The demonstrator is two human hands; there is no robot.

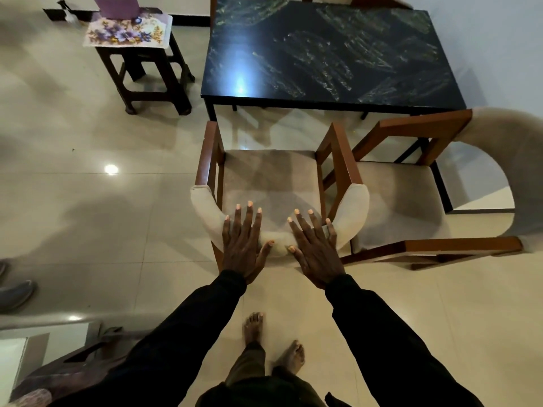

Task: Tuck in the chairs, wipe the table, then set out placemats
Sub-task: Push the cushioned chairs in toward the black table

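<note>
- chair (270,177): stands square to the near edge of the table (323,54), with the armrest fronts near that edge and the seat wholly outside it. not yet tucked in.
- handling, judged: the wooden frame is stiff and probably moderately heavy. the padded backrest (354,212) is soft and will give under pressure before the frame moves. the glossy tiled floor should let the legs slide rather than catch.
- grip state: left hand (242,245) and right hand (316,248) lie flat on the top of the curved backrest, fingers straight and spread, thumbs on its near face. neither hand is clasped round anything.
- hold point, judged: the centre of the backrest, as now, suits a straight push. the wooden armrests give a firmer hold if the chair has to be lifted or steered.
- obstruction: a second chair (396,195) stands just beside on the right, turned sideways, with one arm close to the near chair's right armrest. contact is possible if the push drifts right.
- clearance: whether the armrests pass under the tabletop cannot be told.
- surroundings: a dark stool (152,74) stands well apart to the left and carries a floral cloth (126,32) and a purple box (116,5).
</note>
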